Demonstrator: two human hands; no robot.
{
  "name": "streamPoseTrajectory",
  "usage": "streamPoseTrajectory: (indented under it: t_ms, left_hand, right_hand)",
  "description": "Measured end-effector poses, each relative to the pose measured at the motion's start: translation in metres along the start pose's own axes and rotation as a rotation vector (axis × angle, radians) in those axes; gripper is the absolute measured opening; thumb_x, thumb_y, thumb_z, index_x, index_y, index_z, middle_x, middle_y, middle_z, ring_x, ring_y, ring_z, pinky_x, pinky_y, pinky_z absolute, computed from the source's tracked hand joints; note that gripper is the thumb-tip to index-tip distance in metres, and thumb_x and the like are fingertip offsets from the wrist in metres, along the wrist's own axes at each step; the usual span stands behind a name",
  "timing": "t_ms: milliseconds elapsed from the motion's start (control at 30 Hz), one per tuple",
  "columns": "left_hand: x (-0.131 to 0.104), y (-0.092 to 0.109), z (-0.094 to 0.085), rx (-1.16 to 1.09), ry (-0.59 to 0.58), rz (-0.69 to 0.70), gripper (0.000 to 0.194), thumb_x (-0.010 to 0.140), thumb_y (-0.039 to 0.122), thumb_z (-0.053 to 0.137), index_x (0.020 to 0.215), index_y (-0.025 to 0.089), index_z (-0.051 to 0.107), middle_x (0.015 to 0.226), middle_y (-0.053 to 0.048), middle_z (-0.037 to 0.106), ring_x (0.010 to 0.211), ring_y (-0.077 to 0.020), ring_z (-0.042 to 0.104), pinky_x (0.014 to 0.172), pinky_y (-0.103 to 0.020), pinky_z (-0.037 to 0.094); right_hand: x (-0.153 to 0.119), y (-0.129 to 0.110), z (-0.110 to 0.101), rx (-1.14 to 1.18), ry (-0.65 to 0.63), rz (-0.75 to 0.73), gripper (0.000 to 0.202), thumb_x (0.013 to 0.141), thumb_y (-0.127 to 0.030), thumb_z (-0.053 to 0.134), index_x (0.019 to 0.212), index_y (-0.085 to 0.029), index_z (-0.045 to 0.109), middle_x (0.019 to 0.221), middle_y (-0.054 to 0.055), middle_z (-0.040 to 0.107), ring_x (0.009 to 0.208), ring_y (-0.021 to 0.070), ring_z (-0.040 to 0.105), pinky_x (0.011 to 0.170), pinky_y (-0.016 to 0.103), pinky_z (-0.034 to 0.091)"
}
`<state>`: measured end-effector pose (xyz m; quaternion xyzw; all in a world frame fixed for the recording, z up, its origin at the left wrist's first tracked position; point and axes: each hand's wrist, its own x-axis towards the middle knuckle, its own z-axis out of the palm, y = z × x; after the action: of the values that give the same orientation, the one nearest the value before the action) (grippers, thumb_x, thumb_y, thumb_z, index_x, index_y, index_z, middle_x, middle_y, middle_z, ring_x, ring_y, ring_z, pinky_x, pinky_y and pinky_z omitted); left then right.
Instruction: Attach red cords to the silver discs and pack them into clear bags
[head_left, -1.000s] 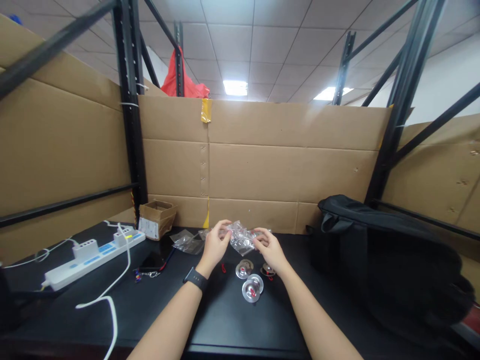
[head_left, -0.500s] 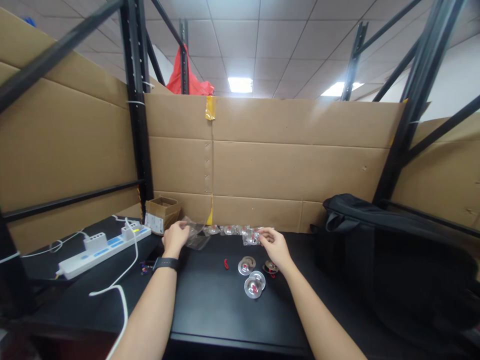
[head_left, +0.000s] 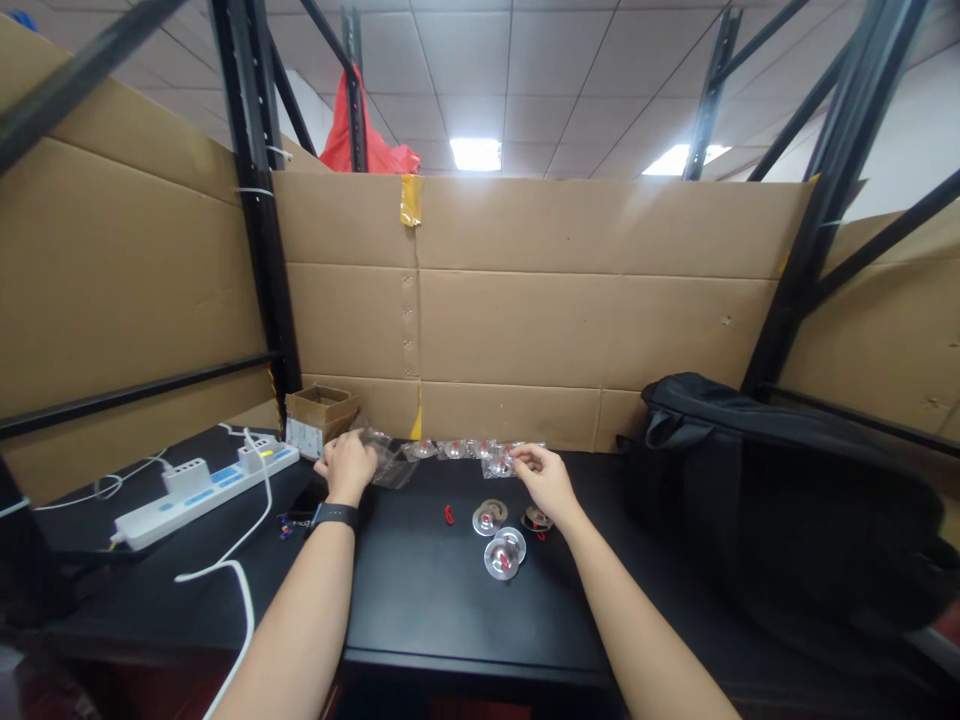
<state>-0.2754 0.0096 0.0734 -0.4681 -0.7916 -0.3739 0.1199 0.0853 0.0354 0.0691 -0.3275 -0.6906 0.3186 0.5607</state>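
Note:
My left hand (head_left: 349,468), with a dark watch on its wrist, is over the back left of the black table, beside crumpled clear plastic bags (head_left: 390,468). Its fingers look loosely spread; their tips are partly hidden. My right hand (head_left: 546,484) pinches the edge of a clear packet (head_left: 496,464) with a small shiny metal disc inside. Several similar packets (head_left: 453,450) form a row along the cardboard wall. Nearer me lie loose domed metal discs like finger cymbals (head_left: 501,558), with red loops, more discs (head_left: 489,517), and another pair (head_left: 536,520) beside my right wrist.
A small red loop (head_left: 448,514) lies on the black table (head_left: 420,610). An open cardboard box (head_left: 321,415) and a white power strip (head_left: 210,495) with a white cable stand left. A large black bag (head_left: 780,510) fills the right. Cardboard walls (head_left: 525,320) surround the table.
The view has shifted slightly. My left hand has turned, its fingers moving left, away from the plastic bags towards the cardboard box. My right hand stays at the packet.

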Motion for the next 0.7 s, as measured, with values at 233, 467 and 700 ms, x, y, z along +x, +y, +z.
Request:
streamPoseTrajectory:
  t_ms: [233,467,700]
  left_hand:
    - [0.015,-0.014,0.006,-0.076,-0.063,0.118,0.032,0.081,0.016,0.052,0.106,0.016,0.072,0.103,-0.009,0.073,0.099,-0.0235,0.065,0.095,-0.031,0.046]
    - [-0.003,-0.007,0.005,0.134,0.017,-0.046,0.040,0.073,0.027,0.064,0.112,0.032,0.069,0.140,-0.010,0.047,0.126,-0.0392,0.040,0.097,-0.052,0.038]
    - [-0.005,0.005,-0.002,0.163,-0.312,0.161,0.047,0.080,0.030,0.054,0.127,0.035,0.058,0.131,-0.007,0.057,0.120,-0.0351,0.045,0.093,-0.047,0.039]
  right_hand:
    - [-0.001,-0.001,0.001,0.006,-0.020,0.010,0.016,0.076,-0.029,0.064,0.083,-0.017,0.072,0.074,0.004,0.070,0.066,0.0175,0.062,0.064,0.029,0.048]
    - [-0.001,0.002,0.001,-0.020,-0.044,0.001,0.015,0.077,-0.027,0.064,0.084,-0.017,0.072,0.073,0.004,0.069,0.066,0.0172,0.061,0.063,0.028,0.047]
    - [-0.002,0.002,0.000,-0.013,-0.058,0.002,0.015,0.076,-0.027,0.064,0.084,-0.016,0.072,0.074,0.004,0.069,0.067,0.0167,0.062,0.064,0.027,0.047]
